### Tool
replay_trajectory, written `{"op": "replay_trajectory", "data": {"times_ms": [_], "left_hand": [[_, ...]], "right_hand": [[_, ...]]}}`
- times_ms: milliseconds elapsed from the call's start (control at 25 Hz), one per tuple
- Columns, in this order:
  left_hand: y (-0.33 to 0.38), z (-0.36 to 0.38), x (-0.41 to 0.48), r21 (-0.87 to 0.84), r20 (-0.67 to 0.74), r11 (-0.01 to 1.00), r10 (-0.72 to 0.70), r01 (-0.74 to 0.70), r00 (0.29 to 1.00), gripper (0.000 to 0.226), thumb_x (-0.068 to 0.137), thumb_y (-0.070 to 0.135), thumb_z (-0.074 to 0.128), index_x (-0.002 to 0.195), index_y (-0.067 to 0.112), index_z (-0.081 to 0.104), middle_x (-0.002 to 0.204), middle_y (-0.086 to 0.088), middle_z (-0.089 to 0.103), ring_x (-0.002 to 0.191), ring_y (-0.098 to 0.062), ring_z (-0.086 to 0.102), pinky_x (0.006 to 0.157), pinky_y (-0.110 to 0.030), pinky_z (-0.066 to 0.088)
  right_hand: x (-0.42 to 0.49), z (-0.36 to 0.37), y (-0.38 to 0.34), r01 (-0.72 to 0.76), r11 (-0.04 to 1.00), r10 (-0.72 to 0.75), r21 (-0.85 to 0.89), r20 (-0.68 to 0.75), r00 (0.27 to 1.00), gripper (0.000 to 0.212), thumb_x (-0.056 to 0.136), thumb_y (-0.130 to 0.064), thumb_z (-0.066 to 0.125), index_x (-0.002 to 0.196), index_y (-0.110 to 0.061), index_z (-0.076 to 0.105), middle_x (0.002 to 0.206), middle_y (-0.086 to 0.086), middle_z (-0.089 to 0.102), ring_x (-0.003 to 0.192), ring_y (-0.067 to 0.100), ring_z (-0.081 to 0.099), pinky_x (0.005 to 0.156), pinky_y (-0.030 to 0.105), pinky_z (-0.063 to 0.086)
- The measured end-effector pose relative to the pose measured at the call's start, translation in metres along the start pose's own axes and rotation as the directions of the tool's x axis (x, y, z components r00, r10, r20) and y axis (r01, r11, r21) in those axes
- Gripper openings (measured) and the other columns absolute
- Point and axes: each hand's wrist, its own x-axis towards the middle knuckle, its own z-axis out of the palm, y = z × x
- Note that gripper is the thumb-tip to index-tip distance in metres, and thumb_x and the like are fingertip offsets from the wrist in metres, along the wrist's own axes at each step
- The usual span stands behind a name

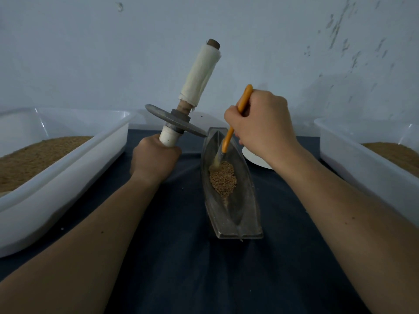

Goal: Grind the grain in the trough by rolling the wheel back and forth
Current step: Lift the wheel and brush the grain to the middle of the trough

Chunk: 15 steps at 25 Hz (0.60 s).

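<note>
Step in hand looks like regrouping, not rolling yet. Your right grip (260, 123) is closed round the orange-handled small brush (229, 134), bristles down at the far edge of the tan grain pile (223, 180). Your left grip (156, 158) is fisted on the white lower end of the axle, holding the grey metal disc wheel (174, 122) up off the trough, left of its far tip (touching or not, can't tell).

The boat-shaped grey metal trough (240, 207) sits on the dark blue cloth tabletop (181, 257), between the left white plastic tray (68, 168) and the right white plastic tray (362, 159), both holding grain.

- Sweep with short light strokes toward the trough's centre line; likely best to keep the pile in the deepest part so the wheel's rim meets it.
- Keep the wheel clear until the brush is out.

Trough's long axis runs away from you toward the wall, the far narrowed end leaning a little left, the blunt end nearest you. Wheel's axle tilts up and right, cloth-wrapped end (201, 73) highest; it will need turning across the trough before rolling.
</note>
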Motion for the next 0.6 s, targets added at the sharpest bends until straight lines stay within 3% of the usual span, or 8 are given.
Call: {"op": "replay_trajectory", "data": {"times_ms": [200,400,480,600], "left_hand": [[0.000,0.000,-0.002,0.015,-0.009,1.000,0.010,-0.009,1.000,0.013,0.072,0.032,0.069,0.081,0.026,0.063,0.077,0.001,0.068,0.073,-0.022,0.066,0.073,-0.047,0.059],[0.002,0.000,-0.005,0.054,-0.019,0.998,0.031,-0.030,0.999,0.009,0.074,0.032,0.068,0.075,0.028,0.061,0.075,0.004,0.066,0.073,-0.021,0.064,0.072,-0.044,0.058],[0.004,0.000,-0.006,0.103,-0.019,0.994,0.035,-0.032,0.999,0.012,0.076,0.033,0.068,0.073,0.030,0.057,0.075,0.006,0.064,0.071,-0.018,0.062,0.068,-0.039,0.055],[0.006,0.001,-0.009,0.176,-0.026,0.983,0.062,-0.057,0.998,0.014,0.079,0.034,0.067,0.073,0.033,0.055,0.071,0.010,0.059,0.065,-0.012,0.055,0.055,-0.027,0.040]], "right_hand": [[0.002,-0.006,0.001,0.001,0.999,-0.002,0.046,0.024,1.000,0.031,0.094,-0.028,0.058,0.073,-0.005,0.062,0.062,0.009,0.067,0.052,0.022,0.067,0.057,0.042,0.060],[0.008,-0.045,0.044,-0.085,0.930,0.180,0.357,-0.240,0.954,0.031,0.096,-0.040,0.056,0.078,-0.017,0.067,0.062,-0.003,0.071,0.052,0.013,0.070,0.053,0.033,0.062],[-0.011,-0.052,0.078,-0.078,0.948,0.153,0.307,-0.228,0.962,0.029,0.098,-0.050,0.058,0.089,-0.025,0.070,0.073,-0.008,0.074,0.064,0.011,0.073,0.065,0.033,0.062],[-0.049,-0.051,0.127,0.056,0.997,-0.057,0.061,0.008,0.998,0.020,0.097,-0.057,0.059,0.111,-0.048,0.071,0.094,-0.014,0.073,0.084,0.007,0.069,0.079,0.028,0.055]]}}
